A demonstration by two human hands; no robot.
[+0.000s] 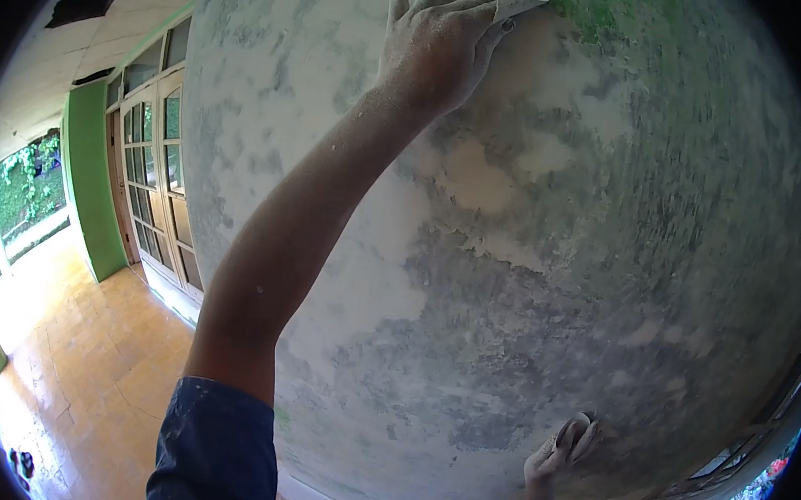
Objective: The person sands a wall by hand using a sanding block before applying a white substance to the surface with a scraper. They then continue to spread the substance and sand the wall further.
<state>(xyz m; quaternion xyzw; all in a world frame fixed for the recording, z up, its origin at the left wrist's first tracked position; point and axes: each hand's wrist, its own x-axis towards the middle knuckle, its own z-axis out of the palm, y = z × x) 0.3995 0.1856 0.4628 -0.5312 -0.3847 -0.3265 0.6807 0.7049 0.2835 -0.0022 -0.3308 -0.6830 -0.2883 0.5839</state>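
Observation:
My left hand [443, 44] reaches high up the wall, palm side against it, fingers spread and coated in pale dust. A pale sheet [522, 2] that looks like sandpaper is pinched at its thumb side, with one corner sticking out to the right. Low on the right is my right hand [548, 462], also dusty, its fingers curled round a small dark, rounded thing [575, 436] whose kind I cannot make out. Around both hands spreads the wall [507, 322], patchy with grey stains, whitish bare areas, flaking paint and green traces at the top.
To the left stand glazed wooden doors [151, 158] and a green pillar [97, 182]. Orange tiles cover the porch floor [105, 359], with dark footwear [21, 465] at its lower left. A window frame [739, 450] edges the wall at lower right.

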